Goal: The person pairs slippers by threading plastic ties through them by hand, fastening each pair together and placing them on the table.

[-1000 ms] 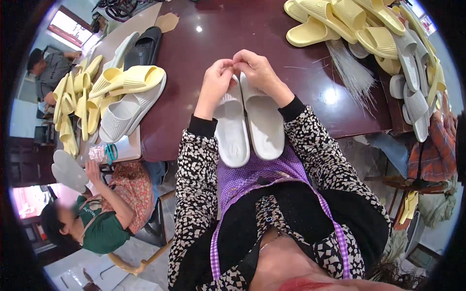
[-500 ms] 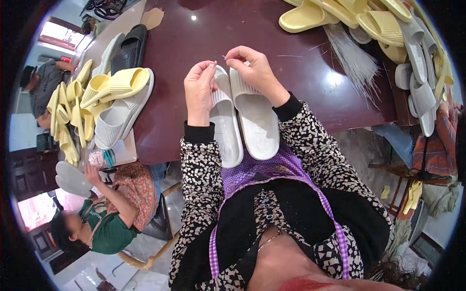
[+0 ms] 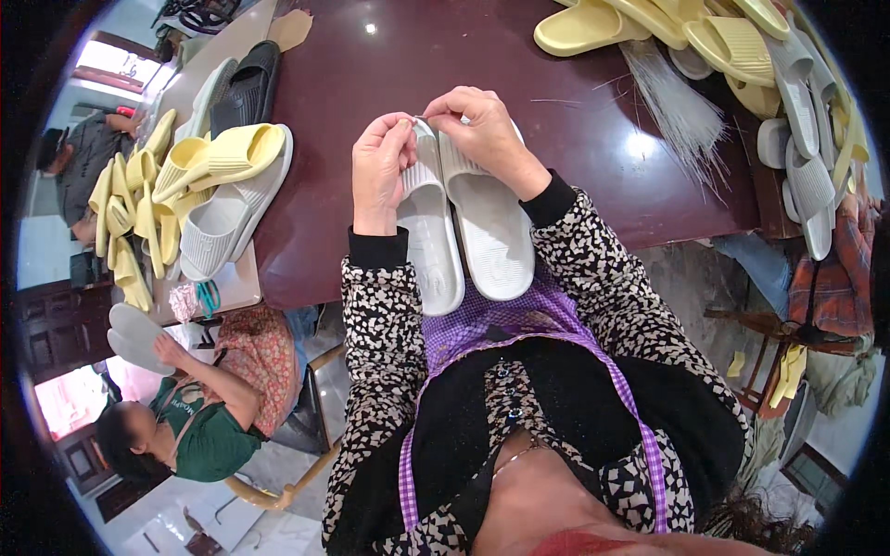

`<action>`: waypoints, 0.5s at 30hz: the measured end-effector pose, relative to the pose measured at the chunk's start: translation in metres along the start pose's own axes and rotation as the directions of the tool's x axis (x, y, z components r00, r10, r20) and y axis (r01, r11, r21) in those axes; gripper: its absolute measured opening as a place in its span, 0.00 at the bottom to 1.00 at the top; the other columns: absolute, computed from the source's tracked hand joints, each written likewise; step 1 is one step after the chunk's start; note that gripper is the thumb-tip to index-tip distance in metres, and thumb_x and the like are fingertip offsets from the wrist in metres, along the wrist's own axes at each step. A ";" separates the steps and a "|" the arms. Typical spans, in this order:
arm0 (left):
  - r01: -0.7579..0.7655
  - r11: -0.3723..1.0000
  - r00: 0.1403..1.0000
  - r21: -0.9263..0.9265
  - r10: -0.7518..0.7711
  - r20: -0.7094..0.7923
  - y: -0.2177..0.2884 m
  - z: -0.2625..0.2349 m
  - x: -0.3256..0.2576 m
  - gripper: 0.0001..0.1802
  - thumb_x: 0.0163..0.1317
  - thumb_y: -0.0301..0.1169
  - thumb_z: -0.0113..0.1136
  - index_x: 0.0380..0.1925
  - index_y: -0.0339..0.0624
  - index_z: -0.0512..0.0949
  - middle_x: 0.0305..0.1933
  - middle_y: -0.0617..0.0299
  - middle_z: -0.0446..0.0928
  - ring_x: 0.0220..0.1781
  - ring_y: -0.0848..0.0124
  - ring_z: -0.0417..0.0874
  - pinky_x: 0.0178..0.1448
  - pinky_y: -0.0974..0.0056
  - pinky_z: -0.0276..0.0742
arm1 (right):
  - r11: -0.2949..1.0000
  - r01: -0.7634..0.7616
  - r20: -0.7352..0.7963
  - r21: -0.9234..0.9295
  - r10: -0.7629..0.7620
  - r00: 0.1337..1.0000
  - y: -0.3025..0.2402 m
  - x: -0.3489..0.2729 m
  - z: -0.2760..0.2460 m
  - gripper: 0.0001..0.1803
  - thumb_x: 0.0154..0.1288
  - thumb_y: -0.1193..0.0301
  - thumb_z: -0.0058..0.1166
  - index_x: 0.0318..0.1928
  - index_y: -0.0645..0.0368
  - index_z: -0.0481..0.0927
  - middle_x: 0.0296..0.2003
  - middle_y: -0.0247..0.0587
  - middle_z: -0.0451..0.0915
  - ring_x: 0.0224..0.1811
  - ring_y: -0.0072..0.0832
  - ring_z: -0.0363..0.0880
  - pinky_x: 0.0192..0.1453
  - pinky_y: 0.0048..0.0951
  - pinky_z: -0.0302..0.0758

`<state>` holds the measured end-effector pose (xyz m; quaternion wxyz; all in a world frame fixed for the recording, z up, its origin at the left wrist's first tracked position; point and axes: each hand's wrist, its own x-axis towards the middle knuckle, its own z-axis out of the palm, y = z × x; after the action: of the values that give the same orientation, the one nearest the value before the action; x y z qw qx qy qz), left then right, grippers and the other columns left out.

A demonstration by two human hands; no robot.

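Observation:
A pair of grey slide slippers lies side by side in front of me, heels toward me: the left slipper [image 3: 432,269] and the right slipper [image 3: 496,246]. Over their toe ends my left hand [image 3: 382,157] and my right hand [image 3: 477,134] almost meet, fingertips pinched close together. Whatever is between the fingers is too thin and small to make out. My left hand rests against the left slipper's strap side; my right covers part of the right slipper's toe. To the right lies a fanned bundle of thin clear strands [image 3: 681,116].
Yellow slippers [image 3: 241,153], grey ones [image 3: 218,236] and a black slipper [image 3: 246,93] are heaped on the table [image 3: 371,69] at left. More yellow slippers [image 3: 593,28] and grey slippers [image 3: 811,185] pile up at right. A co-worker [image 3: 218,426] at left holds grey slippers [image 3: 139,338].
My two hands' fingertips have come closer together above the toes, the right moving slightly left. At left the co-worker's hand has shifted on the grey slippers.

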<state>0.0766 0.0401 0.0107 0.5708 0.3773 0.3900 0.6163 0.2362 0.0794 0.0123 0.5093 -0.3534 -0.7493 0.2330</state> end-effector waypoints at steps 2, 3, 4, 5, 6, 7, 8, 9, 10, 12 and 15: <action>0.008 1.000 1.000 0.000 -0.008 0.007 -0.001 -0.001 0.000 0.04 0.64 0.26 0.56 0.35 0.37 0.78 0.23 0.69 0.74 0.19 0.85 0.66 0.24 0.79 0.60 | 1.000 0.006 0.001 -0.012 -0.006 1.000 0.002 -0.001 0.001 0.03 0.53 0.77 0.59 0.30 0.59 0.83 0.26 0.36 0.81 0.29 0.28 0.78 0.37 0.29 0.73; 0.013 1.000 1.000 -0.002 -0.013 0.012 -0.001 -0.001 0.000 0.04 0.64 0.26 0.56 0.35 0.37 0.78 0.24 0.69 0.74 0.20 0.85 0.66 0.24 0.79 0.60 | 1.000 0.023 0.003 -0.019 -0.023 1.000 0.003 -0.001 0.001 0.03 0.53 0.77 0.59 0.30 0.59 0.83 0.26 0.36 0.81 0.29 0.28 0.78 0.37 0.29 0.73; 0.017 1.000 1.000 -0.004 -0.016 0.018 0.000 -0.002 -0.001 0.04 0.64 0.26 0.56 0.35 0.38 0.78 0.24 0.69 0.74 0.20 0.85 0.66 0.24 0.79 0.61 | 0.999 0.040 0.006 -0.026 -0.040 0.999 0.003 -0.001 0.002 0.03 0.53 0.77 0.59 0.30 0.59 0.83 0.26 0.36 0.81 0.29 0.28 0.78 0.37 0.29 0.73; 0.020 1.000 1.000 -0.007 -0.019 0.023 0.000 -0.002 -0.001 0.04 0.64 0.26 0.56 0.34 0.38 0.78 0.24 0.69 0.74 0.20 0.86 0.66 0.25 0.79 0.61 | 0.998 0.058 0.009 -0.032 -0.057 0.998 0.004 -0.001 0.002 0.03 0.53 0.78 0.59 0.30 0.59 0.83 0.26 0.36 0.81 0.29 0.28 0.78 0.37 0.29 0.73; 0.018 1.000 1.000 -0.009 -0.017 0.020 0.000 -0.003 -0.002 0.04 0.64 0.26 0.56 0.34 0.38 0.78 0.24 0.69 0.74 0.20 0.86 0.66 0.25 0.79 0.61 | 0.998 0.060 0.012 -0.031 -0.059 0.998 0.003 -0.001 0.003 0.03 0.53 0.78 0.59 0.30 0.59 0.83 0.26 0.36 0.81 0.29 0.28 0.78 0.37 0.29 0.73; 0.019 1.000 1.000 -0.013 -0.019 0.020 0.000 -0.003 -0.002 0.04 0.64 0.26 0.56 0.34 0.38 0.77 0.24 0.69 0.74 0.21 0.86 0.66 0.25 0.79 0.61 | 0.998 0.058 0.007 -0.020 -0.058 0.998 0.003 -0.002 0.003 0.03 0.53 0.78 0.60 0.30 0.59 0.83 0.26 0.36 0.81 0.29 0.28 0.78 0.37 0.29 0.73; 0.020 1.000 1.000 -0.017 -0.020 0.019 -0.001 -0.004 -0.003 0.03 0.64 0.26 0.56 0.34 0.38 0.77 0.24 0.69 0.74 0.21 0.86 0.66 0.25 0.79 0.61 | 0.998 0.057 0.002 -0.009 -0.057 0.998 0.003 -0.002 0.004 0.03 0.53 0.78 0.60 0.29 0.58 0.83 0.26 0.36 0.80 0.29 0.28 0.78 0.37 0.29 0.73; 0.021 1.000 1.000 -0.022 -0.021 0.019 -0.001 -0.004 -0.004 0.03 0.64 0.26 0.56 0.34 0.38 0.77 0.25 0.69 0.75 0.21 0.86 0.66 0.26 0.79 0.61 | 0.998 0.056 -0.002 0.002 -0.056 0.998 0.002 -0.002 0.004 0.03 0.53 0.78 0.60 0.29 0.58 0.83 0.25 0.36 0.80 0.29 0.28 0.77 0.36 0.29 0.72; 0.018 1.000 1.000 -0.024 -0.018 0.015 -0.001 -0.005 -0.004 0.03 0.64 0.26 0.56 0.34 0.38 0.77 0.25 0.69 0.75 0.21 0.86 0.66 0.26 0.79 0.61 | 0.998 0.059 0.002 0.003 -0.059 0.998 0.002 -0.002 0.005 0.03 0.53 0.78 0.60 0.29 0.58 0.83 0.25 0.36 0.80 0.29 0.28 0.77 0.36 0.29 0.72; 0.004 1.000 1.000 -0.024 -0.003 0.019 -0.002 -0.008 -0.005 0.03 0.64 0.25 0.56 0.34 0.38 0.77 0.25 0.69 0.75 0.21 0.86 0.67 0.26 0.79 0.62 | 0.998 0.056 -0.010 0.013 -0.056 0.998 0.000 -0.003 0.007 0.03 0.52 0.78 0.60 0.29 0.58 0.83 0.25 0.36 0.80 0.29 0.28 0.77 0.36 0.29 0.72; -0.005 1.000 1.000 -0.028 0.005 0.003 -0.003 -0.012 -0.007 0.02 0.63 0.25 0.56 0.34 0.38 0.77 0.26 0.68 0.75 0.21 0.86 0.67 0.26 0.79 0.62 | 0.999 0.044 -0.003 0.024 -0.044 0.999 -0.004 -0.004 0.009 0.03 0.53 0.78 0.60 0.29 0.58 0.83 0.25 0.35 0.80 0.29 0.28 0.77 0.36 0.29 0.72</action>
<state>0.0676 0.0329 0.0025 0.5749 0.3712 0.3794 0.6227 0.2278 0.0737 0.0097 0.5194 -0.3312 -0.7533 0.2302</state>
